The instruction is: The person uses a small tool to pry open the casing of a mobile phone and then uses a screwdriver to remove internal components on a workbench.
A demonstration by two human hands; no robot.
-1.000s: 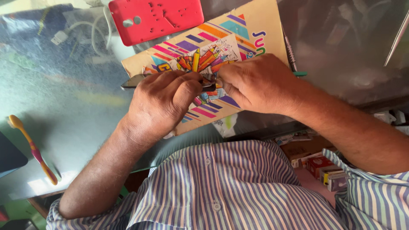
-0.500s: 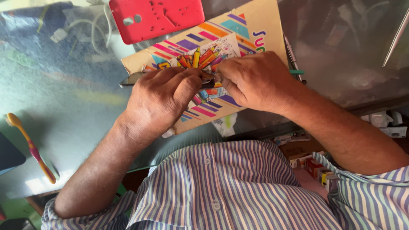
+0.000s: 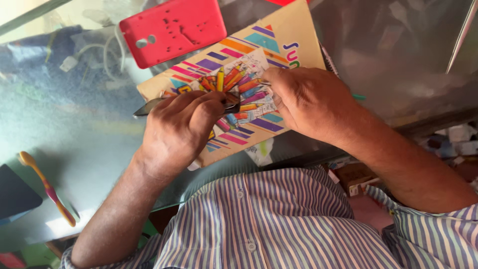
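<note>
Compared with the earlier frames, your two hands have barely shifted: both stay bunched over the middle of the booklet, the right hand having crept only slightly further onto the printed picture. Your left hand [image 3: 181, 127] is clenched around a slim dark metal tool [image 3: 149, 107], whose pointed tip juts out past the knuckles toward the booklet's near-left corner while its other end lies beneath the fingers at the booklet's centre; the closed grip fixes the tool's angle against the paper. Your right hand [image 3: 311, 102] lies curled, palm down, on the booklet's right half, fingertips pressing at the edge of the crayon picture; whether it pinches anything beneath them cannot be told, but the downward press appears to pin the booklet against the tool's push. The booklet [image 3: 279, 50], tan with coloured stripes and a printed fan of crayons, lies flat and skewed on the glass counter [image 3: 89, 119], its lower edge overhanging toward your striped shirt [image 3: 279, 224]. A red phone case [image 3: 172, 30], pierced with small holes, overlaps the booklet's far-left corner. A pen [image 3: 329, 59] lies along the booklet's right edge, mostly hidden by your right hand. Well to the left of the booklet, a yellow and pink toothbrush [image 3: 47, 188] rests on the counter, just beside a dark flat object [image 3: 15, 194].
</note>
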